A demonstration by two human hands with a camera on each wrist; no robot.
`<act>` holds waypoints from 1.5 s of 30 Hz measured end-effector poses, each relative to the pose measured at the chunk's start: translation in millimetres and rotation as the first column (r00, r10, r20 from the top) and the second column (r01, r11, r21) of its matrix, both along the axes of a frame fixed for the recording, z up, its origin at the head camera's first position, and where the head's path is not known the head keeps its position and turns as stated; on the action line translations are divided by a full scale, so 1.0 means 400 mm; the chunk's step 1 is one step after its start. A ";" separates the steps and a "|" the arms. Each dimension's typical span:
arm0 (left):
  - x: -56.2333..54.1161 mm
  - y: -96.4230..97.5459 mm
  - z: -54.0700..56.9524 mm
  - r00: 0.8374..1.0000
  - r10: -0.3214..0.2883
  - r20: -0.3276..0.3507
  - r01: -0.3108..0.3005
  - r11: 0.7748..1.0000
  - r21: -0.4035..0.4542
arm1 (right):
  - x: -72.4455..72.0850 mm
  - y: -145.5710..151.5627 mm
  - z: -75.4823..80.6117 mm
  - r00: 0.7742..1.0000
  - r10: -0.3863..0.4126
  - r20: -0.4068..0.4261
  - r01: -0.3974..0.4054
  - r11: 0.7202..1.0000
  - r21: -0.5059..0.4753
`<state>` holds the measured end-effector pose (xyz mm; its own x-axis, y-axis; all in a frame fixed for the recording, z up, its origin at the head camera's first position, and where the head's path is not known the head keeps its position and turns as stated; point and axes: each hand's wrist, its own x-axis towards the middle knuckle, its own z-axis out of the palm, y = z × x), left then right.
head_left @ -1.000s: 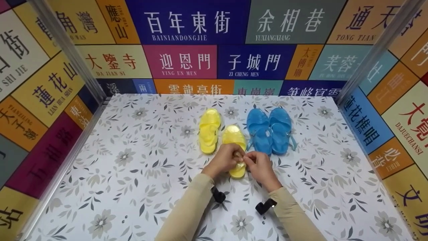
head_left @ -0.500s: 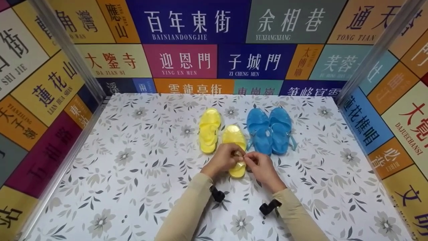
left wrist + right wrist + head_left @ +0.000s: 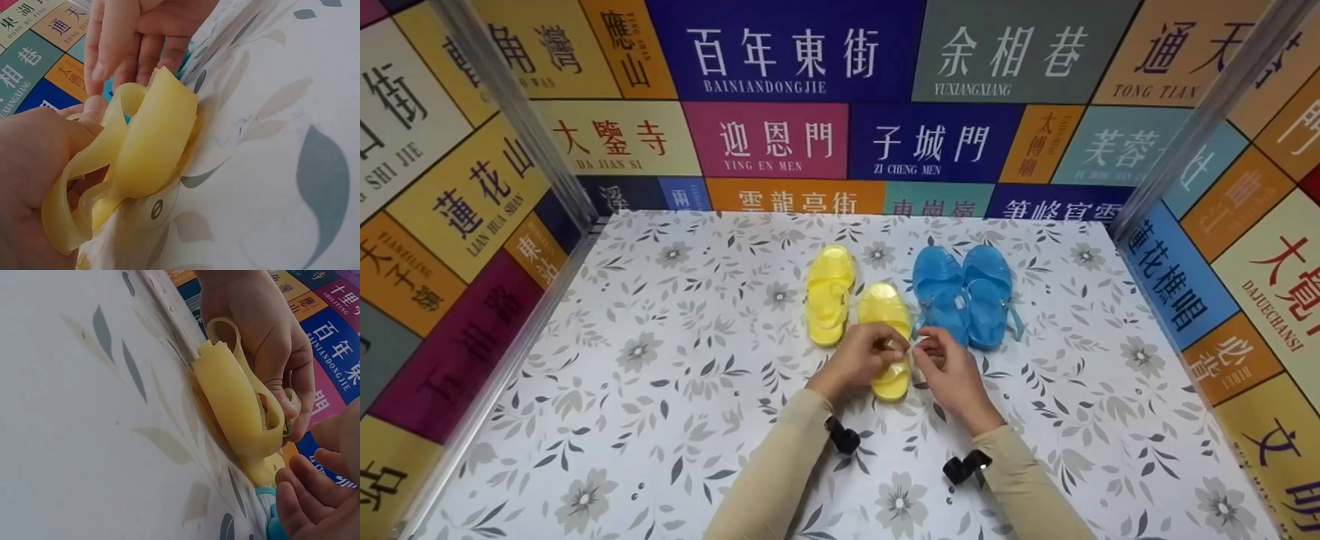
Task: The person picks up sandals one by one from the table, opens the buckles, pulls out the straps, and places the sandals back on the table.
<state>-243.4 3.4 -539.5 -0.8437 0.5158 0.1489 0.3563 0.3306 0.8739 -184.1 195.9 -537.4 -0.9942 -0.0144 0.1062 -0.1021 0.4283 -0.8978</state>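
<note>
My left hand bends over the nearer yellow sandal in the head view, covering its middle. Thumb and fingers pinch the sandal's ankle strap beside a small metal buckle, as the right wrist view shows. The strap loops up from the heel part in the left wrist view. My right hand is just to the right of the strap, its thumb and fingers parted and loosely bent, with nothing seen between them. The sandal's sole lies on the patterned cloth, toe pointing away.
Another yellow sandal lies to the left and a little farther back. Two blue sandals stand side by side at the right, close to my right hand. Printed panels wall the flower-patterned tabletop at the back and sides.
My right thumb and fingers, earlier pinched together at the strap beside the left fingertips, have parted and drawn slightly right. The left hand keeps its grip; the sandals stay in place.
</note>
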 end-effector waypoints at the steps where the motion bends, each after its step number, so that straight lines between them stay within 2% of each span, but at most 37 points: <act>1: 0.001 -0.001 0.000 1.000 0.001 0.001 -0.001 1.000 -0.002 | 0.000 0.000 0.001 1.000 0.005 -0.004 -0.005 1.000 0.002; 8: 0.005 -0.005 -0.005 1.000 0.000 0.015 0.000 1.000 0.031 | 0.001 -0.004 0.006 0.999 0.029 -0.025 -0.029 1.000 0.004; 13: 0.008 -0.006 -0.004 0.998 0.010 0.063 -0.014 0.998 0.067 | 0.004 -0.005 0.004 1.000 0.026 -0.003 -0.026 1.000 0.016; 21: 0.011 -0.007 0.007 0.999 0.004 0.047 -0.008 0.997 0.083 | 0.008 0.003 0.003 0.998 0.037 -0.051 -0.036 0.999 0.008; 25: 0.011 -0.007 0.017 1.000 0.017 0.003 -0.017 0.996 0.082 | 0.008 0.006 0.013 0.998 0.021 -0.051 -0.021 1.000 0.007; 29: 0.008 -0.009 0.024 0.994 0.033 -0.104 -0.026 0.997 0.067 | 0.006 0.007 0.024 0.999 -0.015 -0.041 0.015 1.000 -0.002; 32: 0.003 -0.010 0.027 0.981 0.039 -0.190 -0.037 0.999 0.016 | 0.004 0.008 0.030 0.999 -0.037 -0.035 0.036 0.999 -0.019; 35: -0.001 -0.011 0.031 0.967 0.035 -0.250 -0.056 0.996 -0.074 | 0.002 0.009 0.034 0.998 -0.057 -0.040 0.056 0.998 -0.035; 41: 0.003 -0.014 0.034 0.960 -0.023 -0.279 -0.057 0.959 -0.277 | -0.002 0.007 0.040 0.994 -0.083 -0.074 0.081 0.996 -0.030; 45: 0.005 -0.010 0.032 0.947 -0.035 -0.321 -0.070 0.948 -0.310 | -0.010 0.001 0.032 0.994 -0.028 -0.110 0.036 0.997 0.066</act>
<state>-241.6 -0.7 -526.7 -0.7877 0.5658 0.2438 0.5895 0.5770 0.5653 -188.1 196.4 -524.6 -0.9770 0.0062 0.2134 -0.1827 0.4923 -0.8510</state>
